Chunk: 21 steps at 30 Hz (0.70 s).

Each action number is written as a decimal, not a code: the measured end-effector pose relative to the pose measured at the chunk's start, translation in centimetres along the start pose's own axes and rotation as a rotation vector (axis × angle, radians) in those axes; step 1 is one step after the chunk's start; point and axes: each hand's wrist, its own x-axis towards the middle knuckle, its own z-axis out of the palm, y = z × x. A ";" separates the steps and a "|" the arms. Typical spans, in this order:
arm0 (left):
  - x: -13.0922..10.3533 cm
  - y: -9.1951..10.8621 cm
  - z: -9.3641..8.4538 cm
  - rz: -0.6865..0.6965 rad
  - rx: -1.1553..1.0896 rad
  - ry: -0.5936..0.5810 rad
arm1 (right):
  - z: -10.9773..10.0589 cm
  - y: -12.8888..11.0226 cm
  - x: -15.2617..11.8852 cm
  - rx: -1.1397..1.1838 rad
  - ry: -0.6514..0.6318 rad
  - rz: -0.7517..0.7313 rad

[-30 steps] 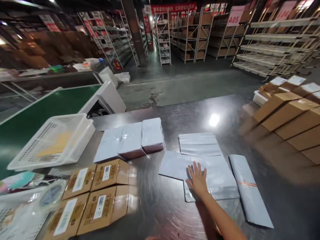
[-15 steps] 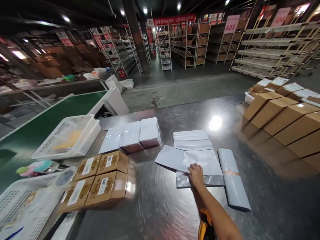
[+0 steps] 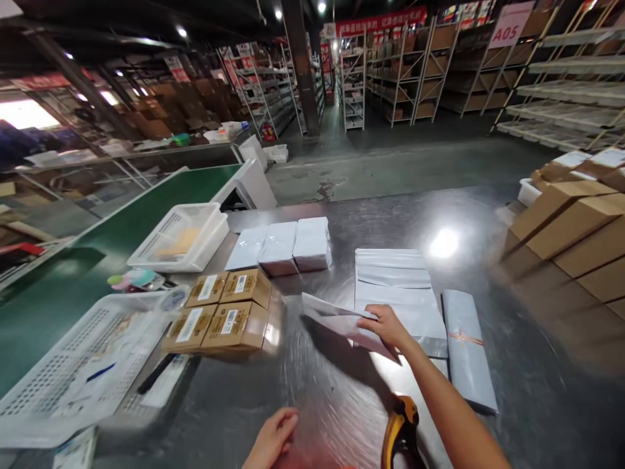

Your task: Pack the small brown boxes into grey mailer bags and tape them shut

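Nearest you, your left hand (image 3: 274, 435) is curled narrow above the near part of the table (image 3: 317, 404), with the yellow-black tool (image 3: 401, 426) to its right. Farther in, your right hand (image 3: 383, 326) pinches a pale bag (image 3: 336, 317), tilted up off the table, beside the bag stack (image 3: 398, 299). Beyond, toward the far edge, sit three white packs (image 3: 280, 244).

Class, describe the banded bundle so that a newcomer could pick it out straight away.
Start with the big metal table that fills the foreground. On its right side, between the flat pale bags and the brown cardboard boxes, lies a long pale bundle. Unlike the bags beside it, it has an orange band across its middle.
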 end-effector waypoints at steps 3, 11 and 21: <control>0.0 5.1 1.7 -0.089 -0.436 0.006 | -1.5 -2.6 -0.5 0.297 0.038 0.031; 2.5 18.1 7.3 -0.254 -1.016 -0.120 | -1.9 -4.3 -2.2 0.263 -0.079 -0.186; 6.0 16.8 8.5 -0.186 -0.938 0.029 | -8.6 9.6 1.9 -0.091 0.669 0.345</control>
